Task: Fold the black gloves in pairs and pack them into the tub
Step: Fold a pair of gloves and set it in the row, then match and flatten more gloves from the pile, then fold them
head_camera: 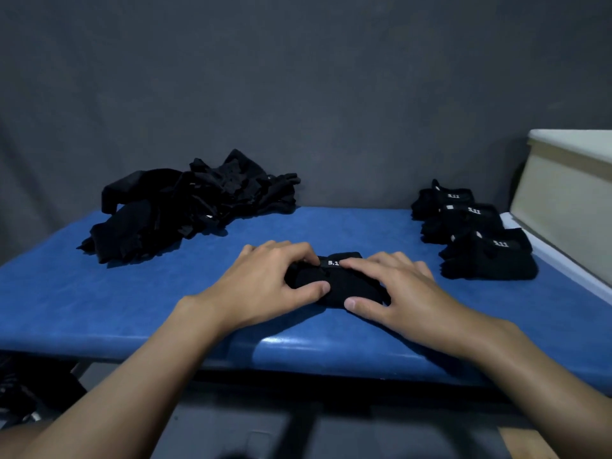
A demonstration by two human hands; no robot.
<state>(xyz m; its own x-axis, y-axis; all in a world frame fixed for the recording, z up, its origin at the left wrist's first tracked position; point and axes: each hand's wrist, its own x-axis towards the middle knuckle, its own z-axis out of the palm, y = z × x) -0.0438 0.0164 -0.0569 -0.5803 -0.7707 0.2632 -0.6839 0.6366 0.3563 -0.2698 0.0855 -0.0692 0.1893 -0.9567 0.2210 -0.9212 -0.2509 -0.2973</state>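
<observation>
- Left hand [265, 279] and right hand [397, 293] are both bearing on one glove pair [341, 284], which is lying near the front edge of the blue table [132, 293], dead centre.
- Grip: each hand is clamping the bundle, with its fingers curling over the far edge and its thumb pressing the near edge. The two hands are nearly meeting over the white label [332, 262].
- Unfolded glove heap [185, 207] is sitting at 10 o'clock from the hands, well apart.
- Three folded pairs [473, 233] are lying in a row at 2 o'clock, labels up.
- Pale tub [563, 200] is standing at 3 o'clock, just beside that row. Its inside is hidden, so I cannot tell what it is holding.
- Judgement: the fold is being set. To do it well, the hands should be squaring the edges, pressing the bundle flat and leaving the label facing up like the others.
- Risk: soft knit may be springing open on release, so easing off one hand at a time seems wise.
</observation>
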